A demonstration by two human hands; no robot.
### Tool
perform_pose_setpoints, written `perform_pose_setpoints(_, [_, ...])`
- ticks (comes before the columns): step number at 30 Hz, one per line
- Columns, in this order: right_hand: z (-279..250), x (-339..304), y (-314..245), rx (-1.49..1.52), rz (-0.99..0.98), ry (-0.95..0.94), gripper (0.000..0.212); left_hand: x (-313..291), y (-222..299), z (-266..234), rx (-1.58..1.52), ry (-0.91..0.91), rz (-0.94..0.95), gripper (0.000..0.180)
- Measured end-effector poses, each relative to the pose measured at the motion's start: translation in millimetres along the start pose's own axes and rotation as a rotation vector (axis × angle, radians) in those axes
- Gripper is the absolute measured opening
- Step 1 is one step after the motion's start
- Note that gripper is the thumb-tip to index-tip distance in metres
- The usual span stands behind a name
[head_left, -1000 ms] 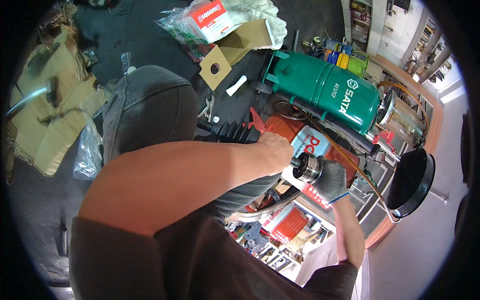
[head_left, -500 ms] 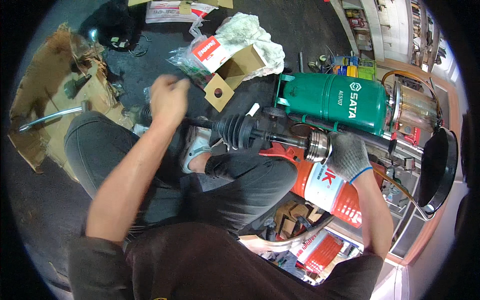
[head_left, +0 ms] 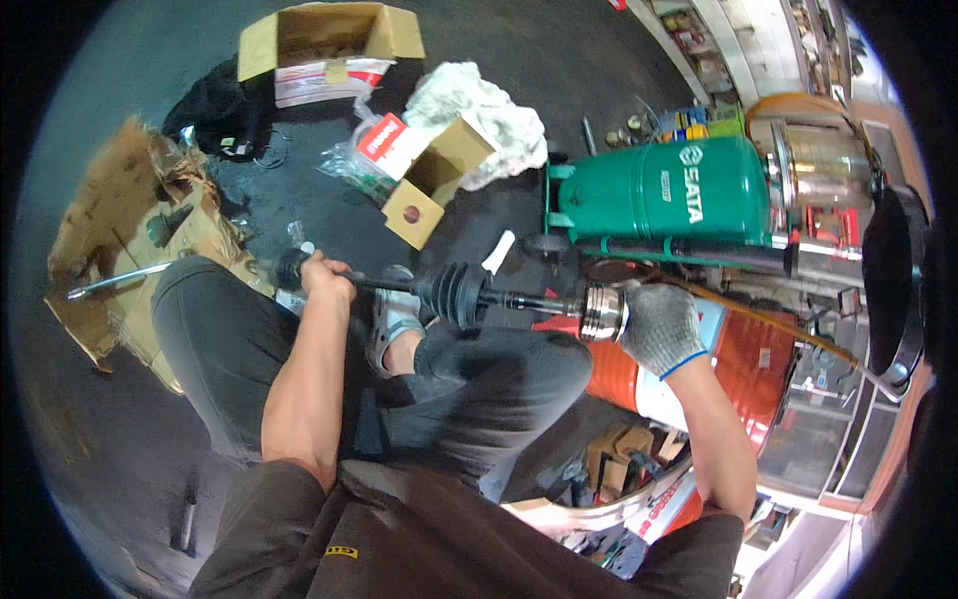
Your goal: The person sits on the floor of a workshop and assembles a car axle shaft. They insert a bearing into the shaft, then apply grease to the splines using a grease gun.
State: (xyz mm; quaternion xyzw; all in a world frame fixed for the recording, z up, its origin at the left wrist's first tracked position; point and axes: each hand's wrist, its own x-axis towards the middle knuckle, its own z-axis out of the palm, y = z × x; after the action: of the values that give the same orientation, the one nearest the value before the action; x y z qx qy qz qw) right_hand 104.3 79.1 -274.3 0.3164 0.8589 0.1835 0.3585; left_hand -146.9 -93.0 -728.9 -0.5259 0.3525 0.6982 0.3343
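Note:
A drive shaft (head_left: 381,285) lies level across my lap, with a black ribbed rubber boot (head_left: 454,295) around it and a shiny metal joint (head_left: 604,311) at its right end. My bare left hand (head_left: 326,282) is closed around the shaft near its left end. Just beside those fingers shows a small pale round thing (head_left: 307,248); whether I hold it I cannot tell. On the right, my right hand (head_left: 662,324), in a grey knit glove, is wrapped about the end of the metal joint. Its fingertips are partly hidden behind the joint.
Torn cardboard (head_left: 90,230) lies at left with a metal rod-like handle (head_left: 120,282) on it. Ahead are an opened carton (head_left: 429,190), a white cloth (head_left: 474,100) and a larger box (head_left: 329,82). A green tank (head_left: 639,190) and an orange-red drum (head_left: 763,364) stand close on the right.
My left hand, blurred and raised above the shaft before, has come down and closed on it. The view has shifted, showing more of the far box. My right hand stays on the joint.

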Motion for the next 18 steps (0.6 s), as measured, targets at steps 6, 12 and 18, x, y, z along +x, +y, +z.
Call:
perform_pose_setpoints(6, [74.3,-54.2,38.4,0.242,0.083,0.391,0.044,-125.7,43.5,59.7,0.006,-0.368,0.247,0.037])
perform_pose_setpoints(12, [145.6,-67.3,-3.4,0.607,0.137,0.699,0.036,-314.5,117.1,126.0,0.061,-0.854,0.606,0.031])
perform_pose_setpoints(18, [149.9,-55.2,-62.2,0.874,0.132,0.9,0.034,-481.5,131.0,152.6,0.053,-1.067,0.922,0.033])
